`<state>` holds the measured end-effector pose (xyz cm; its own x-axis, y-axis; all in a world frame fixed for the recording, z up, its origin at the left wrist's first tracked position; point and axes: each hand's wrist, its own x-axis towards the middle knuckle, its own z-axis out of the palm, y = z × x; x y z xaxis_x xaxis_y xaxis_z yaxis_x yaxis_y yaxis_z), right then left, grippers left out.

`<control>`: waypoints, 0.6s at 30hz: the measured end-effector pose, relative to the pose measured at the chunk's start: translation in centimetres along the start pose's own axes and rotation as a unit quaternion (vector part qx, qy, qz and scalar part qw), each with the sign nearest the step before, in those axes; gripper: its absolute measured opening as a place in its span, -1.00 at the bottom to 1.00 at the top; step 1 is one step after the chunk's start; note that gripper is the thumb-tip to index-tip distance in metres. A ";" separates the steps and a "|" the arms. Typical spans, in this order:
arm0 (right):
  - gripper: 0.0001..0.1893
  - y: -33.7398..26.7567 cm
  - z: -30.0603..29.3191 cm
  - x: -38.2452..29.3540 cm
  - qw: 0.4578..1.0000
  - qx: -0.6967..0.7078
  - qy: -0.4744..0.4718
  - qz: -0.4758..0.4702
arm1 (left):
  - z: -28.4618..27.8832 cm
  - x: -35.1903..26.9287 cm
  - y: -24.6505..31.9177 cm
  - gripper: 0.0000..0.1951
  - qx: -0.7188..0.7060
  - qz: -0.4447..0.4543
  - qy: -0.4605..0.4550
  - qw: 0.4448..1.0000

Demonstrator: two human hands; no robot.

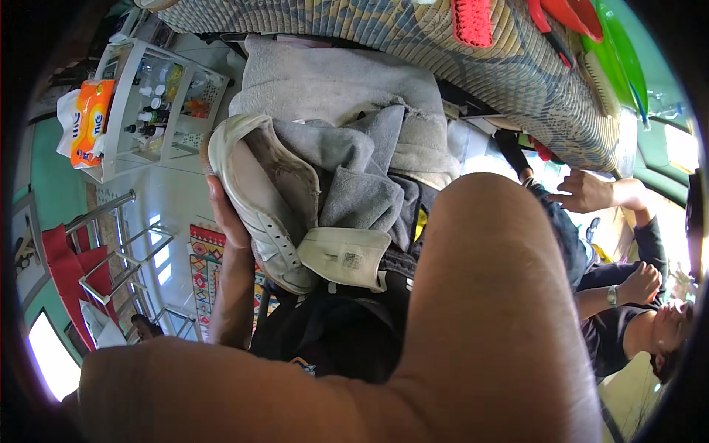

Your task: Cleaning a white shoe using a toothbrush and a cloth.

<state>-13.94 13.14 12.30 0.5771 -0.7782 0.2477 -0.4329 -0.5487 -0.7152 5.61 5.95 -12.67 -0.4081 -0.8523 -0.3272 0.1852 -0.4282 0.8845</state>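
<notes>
My left hand (228, 219) grips a white lace-up sneaker (271, 243) along its outer side, thumb up by the heel. The shoe's opening faces up, its eyelets are unlaced, and the inner lining looks worn. Its tongue (344, 256) is folded out to the right and bears a printed label. A grey towel (360, 199) lies bunched against the shoe, over a larger light grey cloth (332, 77). A bare bent arm (487, 288) fills the foreground close to the camera. My right hand is out of view.
A patterned, ribbed cover (388, 33) spans the top, with a pinkish-red textured object (472, 25), a bristle brush (601, 86) and a green basin (617, 50). At right sits another person (615, 338). A shelf trolley (127, 122) with bottles and a metal-framed chair (111, 266) stand left.
</notes>
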 end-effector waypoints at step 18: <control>-0.77 6.6 -2.8 -0.8 0.962 -0.213 0.153 0.072 | 2.0 -0.1 2.5 -0.22 -0.090 -0.059 -0.134 0.985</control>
<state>-19.18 9.32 9.18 0.2860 -0.8737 0.3935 -0.7757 -0.4522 -0.4404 4.32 5.54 -9.78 -0.6538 -0.6934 -0.3028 0.2682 -0.5866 0.7642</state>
